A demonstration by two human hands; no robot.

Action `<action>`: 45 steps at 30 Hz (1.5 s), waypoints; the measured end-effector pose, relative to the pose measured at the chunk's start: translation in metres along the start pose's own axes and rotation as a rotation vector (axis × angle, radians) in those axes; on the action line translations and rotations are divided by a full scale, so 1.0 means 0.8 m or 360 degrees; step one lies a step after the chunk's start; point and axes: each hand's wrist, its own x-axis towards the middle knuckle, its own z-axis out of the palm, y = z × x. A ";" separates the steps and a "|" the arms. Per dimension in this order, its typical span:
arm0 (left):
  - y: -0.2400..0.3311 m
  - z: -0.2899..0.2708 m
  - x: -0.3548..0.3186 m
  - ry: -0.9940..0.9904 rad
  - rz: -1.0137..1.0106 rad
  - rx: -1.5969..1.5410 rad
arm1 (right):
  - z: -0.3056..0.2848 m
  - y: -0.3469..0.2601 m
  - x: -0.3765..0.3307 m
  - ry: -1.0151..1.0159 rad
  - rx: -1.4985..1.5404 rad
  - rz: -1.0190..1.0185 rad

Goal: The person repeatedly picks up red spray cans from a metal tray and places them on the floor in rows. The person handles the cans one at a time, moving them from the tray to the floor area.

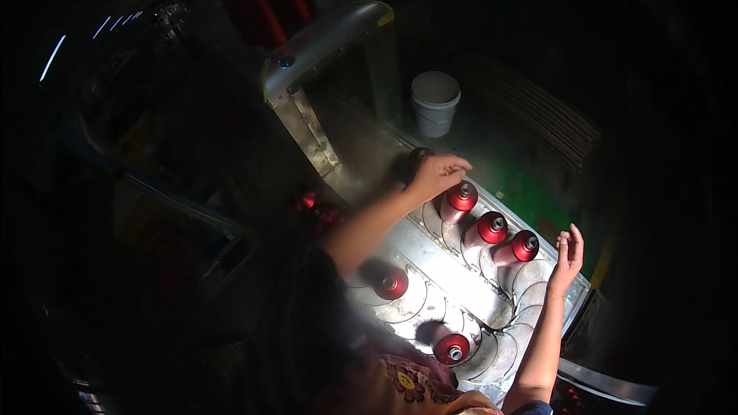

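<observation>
Left hand [438, 177] out over the far run of the conveyor [530, 277], fingers loosely extended, nothing in the grip that I can see — whether they brush the first red bottle [462, 198], I can't tell. That bottle stands just beside my fingertips. Right hand [566, 257] raised by the conveyor's outer edge, fingers half curled, apparently empty. Two more red bottles [492, 228] stand along the same run, the last nearer my right hand.

Handling, as I judge it: grip round the body, not the narrow neck; keep the wrist high, since neighbours stand close and would likely topple; fingertips off the overlapping plate seams. Left forearm passes near another bottle [391, 283] on the near run — best kept clear.
</observation>
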 end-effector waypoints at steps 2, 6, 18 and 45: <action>0.036 0.028 -0.056 -0.0509 -0.0140 0.0099 | -0.051 -0.033 -0.046 0.0064 0.0028 0.0000; 0.085 0.108 -0.144 -0.1368 -0.0163 0.0247 | -0.142 -0.074 -0.174 0.0251 -0.0069 0.0148; 0.084 0.348 -0.319 -0.1592 -0.0139 0.0649 | -0.373 -0.149 -0.487 0.0965 -0.0064 0.0428; 0.001 1.118 -0.552 -0.1800 -0.0785 0.0116 | -1.009 0.069 -0.800 0.1385 -0.0324 0.1047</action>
